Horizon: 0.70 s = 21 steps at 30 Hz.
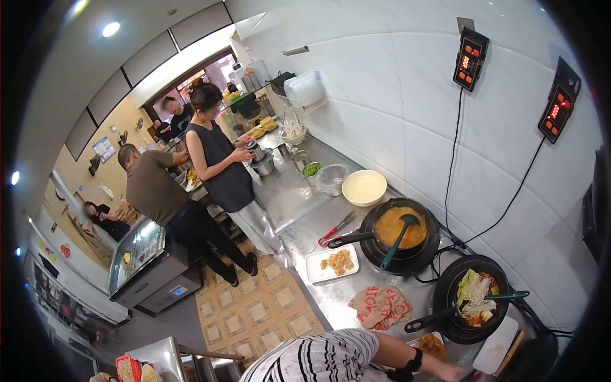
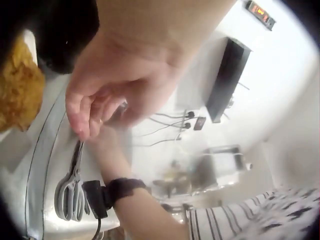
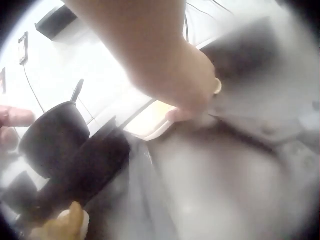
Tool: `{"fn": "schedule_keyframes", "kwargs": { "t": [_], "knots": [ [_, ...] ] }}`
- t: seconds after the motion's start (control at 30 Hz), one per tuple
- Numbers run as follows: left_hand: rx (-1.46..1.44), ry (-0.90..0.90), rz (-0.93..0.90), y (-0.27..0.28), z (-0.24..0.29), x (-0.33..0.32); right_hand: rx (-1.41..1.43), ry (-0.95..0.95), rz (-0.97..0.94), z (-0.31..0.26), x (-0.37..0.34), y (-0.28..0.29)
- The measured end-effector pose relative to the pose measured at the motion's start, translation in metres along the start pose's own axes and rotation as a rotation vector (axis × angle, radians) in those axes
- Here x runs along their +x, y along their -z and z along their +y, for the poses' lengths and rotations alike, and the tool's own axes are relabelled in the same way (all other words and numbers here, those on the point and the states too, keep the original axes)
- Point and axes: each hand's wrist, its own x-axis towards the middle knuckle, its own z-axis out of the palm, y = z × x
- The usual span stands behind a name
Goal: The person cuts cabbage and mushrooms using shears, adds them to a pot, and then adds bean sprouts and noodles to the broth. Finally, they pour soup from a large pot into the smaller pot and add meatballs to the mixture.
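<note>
My left hand reaches in at the lower right of the head view, a black band on its wrist. In the left wrist view the fingers bend loosely, their tips overlapping the blade end of grey-handled scissors on the metal counter. A golden fried piece sits on a white dish nearby. My right hand shows from behind in the right wrist view, its thumb at the edge of a white tray. Its other fingers are hidden, so I cannot tell what it holds.
Beyond stand a pan of vegetables with a green utensil and a pan of orange-brown broth with a green ladle. Nearby are a printed cloth, a white tray of fried pieces, red-handled tongs and a cream bowl. People stand farther left.
</note>
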Motion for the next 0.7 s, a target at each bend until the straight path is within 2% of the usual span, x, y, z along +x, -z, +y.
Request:
{"fn": "schedule_keyframes", "kwargs": {
  "t": [0.17, 0.27, 0.3, 0.33, 0.37, 0.4, 0.43, 0.47, 0.53, 0.57, 0.67, 0.7],
  "knots": [
    [-0.001, -0.175, 0.01, 0.03, 0.012, -0.062, -0.005, 0.033, -0.013, -0.002, 0.017, 0.009],
    [0.232, -0.239, 0.025, 0.073, 0.014, -0.127, 0.049, 0.078, -0.105, 0.013, 0.035, 0.023],
    [0.321, -0.259, 0.031, 0.092, 0.015, -0.151, 0.125, 0.15, -0.134, 0.012, -0.015, 0.017],
    [0.112, -0.031, 0.261, 0.087, 0.033, -0.193, 0.11, 0.163, -0.204, 0.011, -0.05, 0.007],
    [0.275, -0.129, 0.331, 0.092, 0.02, -0.217, 0.12, 0.202, -0.35, 0.006, -0.092, -0.001],
    [0.496, -0.174, 0.423, 0.105, -0.019, -0.226, 0.045, 0.214, -0.4, 0.017, -0.099, 0.0],
    [0.329, 0.134, 0.446, 0.103, -0.001, -0.243, -0.101, 0.269, -0.342, 0.008, -0.147, -0.011],
    [0.514, 0.2, 0.51, 0.1, 0.005, -0.257, -0.159, 0.289, -0.362, 0.009, -0.171, -0.009],
    [0.447, 0.284, 0.353, 0.102, -0.007, -0.26, -0.246, 0.326, -0.394, 0.015, -0.212, -0.003],
    [0.397, 0.304, 0.287, 0.102, -0.003, -0.254, -0.259, 0.35, -0.362, 0.036, -0.215, 0.012],
    [0.694, 0.05, 0.175, 0.096, -0.004, -0.233, -0.377, 0.359, -0.187, 0.055, -0.279, 0.033],
    [0.822, -0.056, 0.196, 0.095, -0.004, -0.223, -0.425, 0.344, -0.109, 0.058, -0.304, 0.036]
  ]
}}
